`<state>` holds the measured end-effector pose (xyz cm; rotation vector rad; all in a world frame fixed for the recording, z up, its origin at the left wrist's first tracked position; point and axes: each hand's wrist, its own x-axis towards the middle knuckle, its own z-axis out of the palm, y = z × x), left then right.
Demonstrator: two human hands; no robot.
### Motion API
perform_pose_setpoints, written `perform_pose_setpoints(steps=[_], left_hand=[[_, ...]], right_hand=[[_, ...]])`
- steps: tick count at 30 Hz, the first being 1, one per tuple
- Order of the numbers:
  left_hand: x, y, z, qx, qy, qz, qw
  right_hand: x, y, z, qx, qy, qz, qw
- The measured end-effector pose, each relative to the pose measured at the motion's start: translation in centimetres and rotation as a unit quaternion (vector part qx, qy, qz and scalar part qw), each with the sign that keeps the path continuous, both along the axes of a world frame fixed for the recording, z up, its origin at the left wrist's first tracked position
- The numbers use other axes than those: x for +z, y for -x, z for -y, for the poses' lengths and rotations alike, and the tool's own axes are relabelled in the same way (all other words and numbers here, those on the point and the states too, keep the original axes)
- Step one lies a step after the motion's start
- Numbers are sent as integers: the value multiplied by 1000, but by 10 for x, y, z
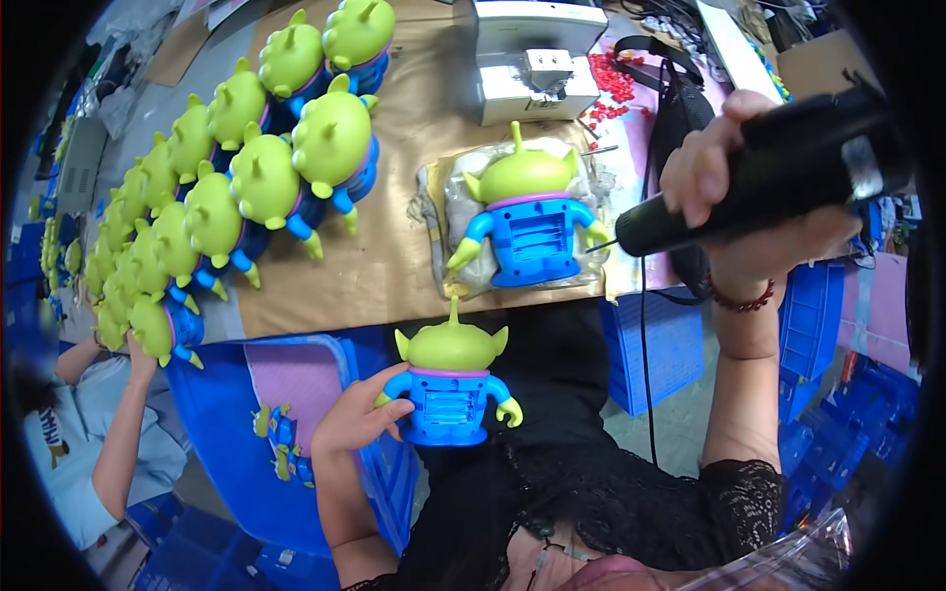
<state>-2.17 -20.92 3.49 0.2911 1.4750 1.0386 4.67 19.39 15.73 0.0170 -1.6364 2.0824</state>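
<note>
Gripping a green-headed toy (450, 382), left fingers (393, 411), and a black driver (783, 163), right fingers (709, 180); figures (283, 433) in blue bin (222, 433).

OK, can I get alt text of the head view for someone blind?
A person's right hand holds a black, thin-tipped handheld tool beside a green-headed toy figure lying back-up on the table; the left hand holds a second figure. Rows of similar figures fill the table's left side.
</note>
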Motion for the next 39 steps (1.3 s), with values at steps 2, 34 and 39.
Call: perform_pose_setpoints(steps=[2, 34, 39], left_hand=[[-2, 2, -7, -13, -16, 2, 1000], [-85, -54, -26, 68, -17, 79, 994], [-105, -96, -50, -36, -9, -142, 989]], right_hand=[[-3, -10, 11, -34, -5, 4, 999], [-25, -26, 24, 13, -46, -60, 997], [-32, -16, 24, 177, -83, -176, 965]])
